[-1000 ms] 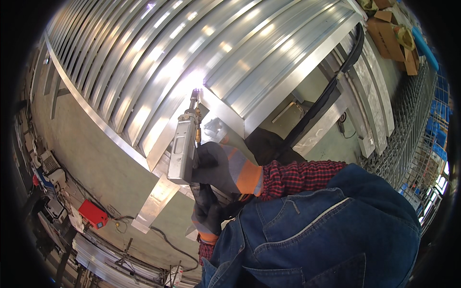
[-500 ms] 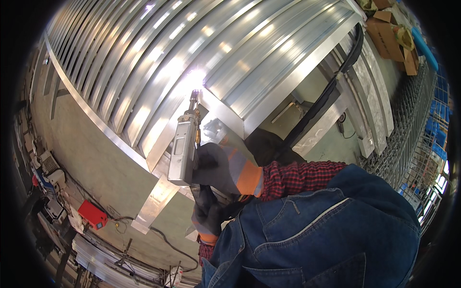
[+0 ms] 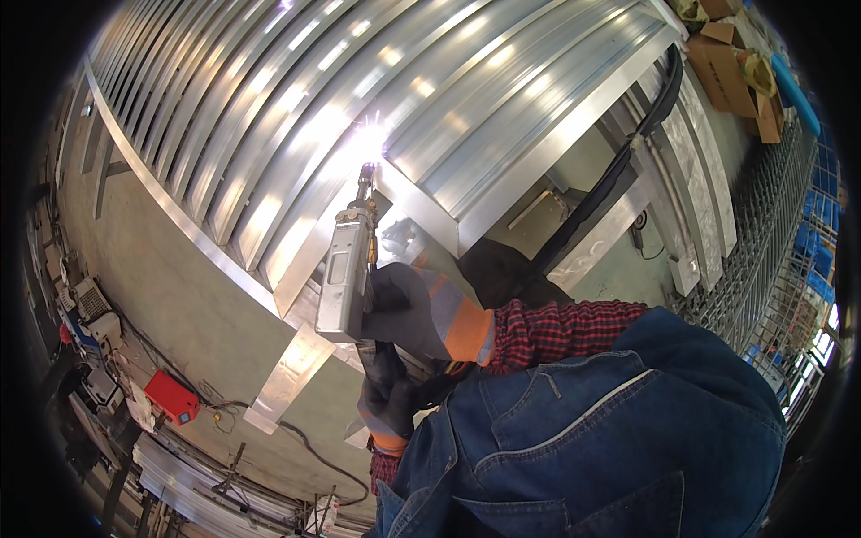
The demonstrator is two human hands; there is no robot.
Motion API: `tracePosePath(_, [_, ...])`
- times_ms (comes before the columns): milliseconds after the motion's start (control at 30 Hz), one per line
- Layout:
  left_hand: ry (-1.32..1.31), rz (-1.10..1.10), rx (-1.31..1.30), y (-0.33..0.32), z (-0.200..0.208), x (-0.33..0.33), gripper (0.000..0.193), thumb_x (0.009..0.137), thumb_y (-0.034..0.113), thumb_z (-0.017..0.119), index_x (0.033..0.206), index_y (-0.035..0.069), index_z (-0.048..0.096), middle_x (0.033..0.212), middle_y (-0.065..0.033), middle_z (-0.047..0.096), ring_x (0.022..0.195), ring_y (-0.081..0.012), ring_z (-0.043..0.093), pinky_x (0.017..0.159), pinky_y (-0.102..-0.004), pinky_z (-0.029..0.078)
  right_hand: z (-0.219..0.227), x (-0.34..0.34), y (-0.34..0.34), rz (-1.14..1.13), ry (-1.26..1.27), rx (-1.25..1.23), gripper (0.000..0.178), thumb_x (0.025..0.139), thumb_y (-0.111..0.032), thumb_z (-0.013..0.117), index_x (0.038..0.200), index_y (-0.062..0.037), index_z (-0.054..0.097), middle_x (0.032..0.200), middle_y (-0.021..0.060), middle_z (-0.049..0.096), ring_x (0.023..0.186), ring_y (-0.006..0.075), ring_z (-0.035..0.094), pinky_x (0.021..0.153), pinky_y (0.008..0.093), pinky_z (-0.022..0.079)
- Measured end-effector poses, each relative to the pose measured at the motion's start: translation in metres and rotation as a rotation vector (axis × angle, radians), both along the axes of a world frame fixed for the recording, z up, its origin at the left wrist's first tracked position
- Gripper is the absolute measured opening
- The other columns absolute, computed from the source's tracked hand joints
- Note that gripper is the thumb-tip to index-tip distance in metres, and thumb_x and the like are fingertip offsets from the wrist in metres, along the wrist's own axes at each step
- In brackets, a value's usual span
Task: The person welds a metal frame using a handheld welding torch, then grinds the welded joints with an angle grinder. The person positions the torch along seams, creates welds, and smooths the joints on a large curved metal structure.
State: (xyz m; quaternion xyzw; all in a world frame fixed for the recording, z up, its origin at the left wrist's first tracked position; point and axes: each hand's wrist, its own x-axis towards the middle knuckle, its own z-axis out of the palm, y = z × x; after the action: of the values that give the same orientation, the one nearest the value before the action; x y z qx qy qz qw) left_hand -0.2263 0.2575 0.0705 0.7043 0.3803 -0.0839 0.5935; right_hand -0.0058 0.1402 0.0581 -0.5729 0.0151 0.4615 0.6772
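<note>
Head view: the gloved right hand (image 3: 421, 309) is wrapped around the welding torch (image 3: 345, 278), its tip sparking on the ribbed aluminium frame (image 3: 296, 125); the left hand (image 3: 387, 403) seems to clutch the hose below. Keeping the tip steady along the seam would serve best. Nothing has visibly shifted since earlier

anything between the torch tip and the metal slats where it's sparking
Nothing visible. The welding torch, held in both gloved hands, right hand above left hand, has its tip at the bright spark on the slatted metal panel.
</note>
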Motion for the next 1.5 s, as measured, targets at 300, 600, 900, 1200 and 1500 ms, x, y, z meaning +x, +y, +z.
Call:
tracePosePath(300, [-0.012, 0.071, -0.122, -0.005, 0.009, -0.01, 0.05, 0.098, 0.019, 0.072, 0.139, -0.008, 0.064, 0.103, -0.0102, 0.075, 0.081, -0.0165, 0.069, 0.068, -0.0322, 0.053, 0.027, -0.003, -0.001, -0.012, 0.024, -0.053, 0.042, 0.089, -0.037, 0.086, 0.11, -0.0018, 0.078, 0.102, 0.0121, 0.08, 0.096, 0.0228, 0.074, 0.088, 0.0394, 0.057])
tracePosePath(600, [-0.034, 0.01, -0.034, 0.001, -0.002, -0.013, 0.065, 0.102, 0.035, 0.073, 0.15, -0.008, 0.059, 0.098, -0.0089, 0.074, 0.076, -0.016, 0.066, 0.063, -0.0303, 0.05, 0.008, 0.001, 0.003, -0.001, 0.109, 0.107, 0.043, 0.087, -0.035, 0.089, 0.11, -0.0002, 0.077, 0.1, 0.0136, 0.078, 0.094, 0.023, 0.073, 0.086, 0.0389, 0.057])
tracePosePath(900, [-0.033, -0.028, 0.009, 0.003, -0.004, -0.01, 0.066, 0.101, 0.039, 0.075, 0.145, -0.007, 0.062, 0.097, -0.0085, 0.074, 0.074, -0.0156, 0.066, 0.062, -0.0317, 0.05, 0.003, 0.002, -0.001, 0.037, 0.04, 0.064, 0.044, 0.09, -0.043, 0.087, 0.104, -0.0013, 0.079, 0.094, 0.012, 0.079, 0.09, 0.022, 0.073, 0.085, 0.0401, 0.057])
tracePosePath(1200, [0.018, 0.041, -0.071, 0.002, 0.0, -0.006, 0.057, 0.1, 0.037, 0.078, 0.135, -0.006, 0.067, 0.093, -0.007, 0.074, 0.076, -0.0148, 0.066, 0.065, -0.0323, 0.051, -0.001, -0.002, -0.001, 0.05, 0.04, -0.041, 0.064, 0.088, -0.05, 0.088, 0.124, 0.0008, 0.073, 0.111, 0.0138, 0.078, 0.104, 0.0248, 0.074, 0.092, 0.0388, 0.058])
tracePosePath(1500, [-0.005, -0.022, -0.005, 0.002, -0.001, -0.006, 0.061, 0.102, 0.043, 0.076, 0.135, -0.007, 0.066, 0.087, -0.0056, 0.073, 0.07, -0.0137, 0.065, 0.06, -0.0304, 0.048, 0.001, 0.003, -0.001, 0.08, 0.046, 0.0, 0.049, 0.088, -0.044, 0.087, 0.111, -0.0015, 0.078, 0.101, 0.0105, 0.079, 0.099, 0.0215, 0.074, 0.089, 0.0379, 0.057])
